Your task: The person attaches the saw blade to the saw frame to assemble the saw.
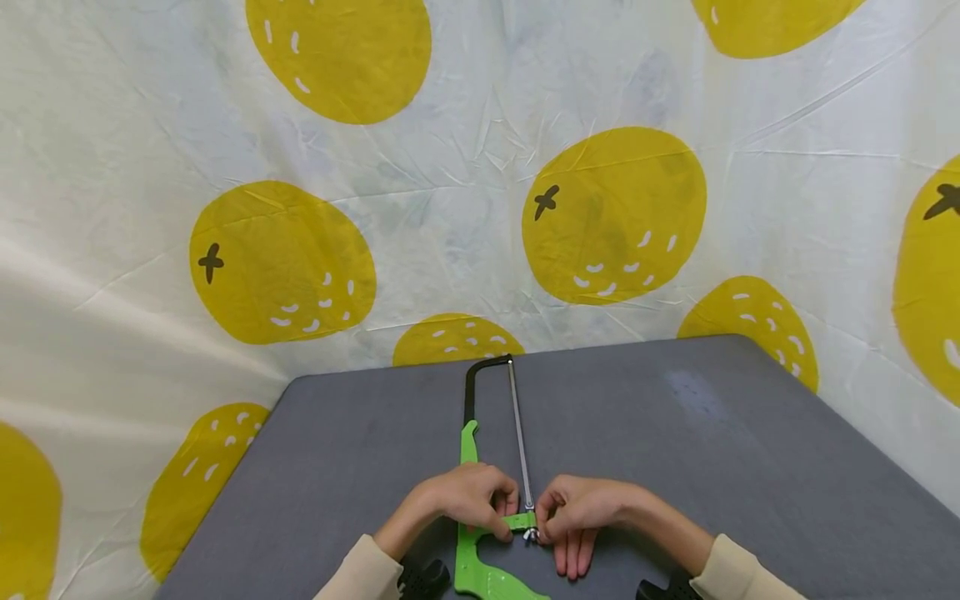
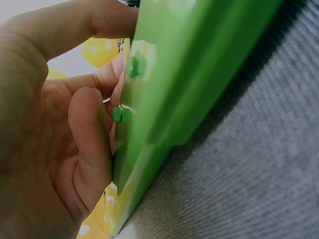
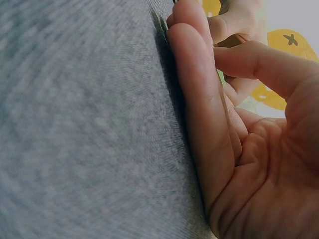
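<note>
Saw handle (image 1: 491, 579) — cut off below; probable wing nut (image 1: 531, 535) — too small to tell.

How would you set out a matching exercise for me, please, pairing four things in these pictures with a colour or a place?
Column 1
1. Hacksaw handle
2. Right hand
3. Tabletop
4. Backdrop cloth

Column 2
A. Grey
B. White with yellow fruit shapes
C. Bright green
D. At the near end of the blade

Right pairs: 1-C, 2-D, 3-A, 4-B
</note>
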{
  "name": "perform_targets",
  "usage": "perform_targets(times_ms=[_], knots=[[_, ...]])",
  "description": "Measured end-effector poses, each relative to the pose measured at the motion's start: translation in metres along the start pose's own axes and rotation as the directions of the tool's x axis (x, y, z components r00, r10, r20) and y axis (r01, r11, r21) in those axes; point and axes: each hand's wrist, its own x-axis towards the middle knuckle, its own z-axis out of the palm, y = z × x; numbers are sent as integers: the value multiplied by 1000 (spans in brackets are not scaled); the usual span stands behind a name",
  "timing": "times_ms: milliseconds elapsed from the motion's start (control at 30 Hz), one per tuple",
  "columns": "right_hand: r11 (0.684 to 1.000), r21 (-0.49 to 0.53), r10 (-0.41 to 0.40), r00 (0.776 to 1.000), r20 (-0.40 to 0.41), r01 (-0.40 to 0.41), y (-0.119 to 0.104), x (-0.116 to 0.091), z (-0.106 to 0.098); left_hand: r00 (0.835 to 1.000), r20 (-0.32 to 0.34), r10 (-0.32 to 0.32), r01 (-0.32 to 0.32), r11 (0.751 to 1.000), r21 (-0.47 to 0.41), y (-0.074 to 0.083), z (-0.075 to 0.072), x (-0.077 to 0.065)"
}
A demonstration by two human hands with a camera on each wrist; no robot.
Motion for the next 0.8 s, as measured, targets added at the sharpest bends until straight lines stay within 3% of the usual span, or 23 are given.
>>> perform_targets(times_ms=[800], knots=[[1000,15,14,1000,12,-14,-2,0,-1,1000,-9,-5,5,999,35,-3,2,2]])
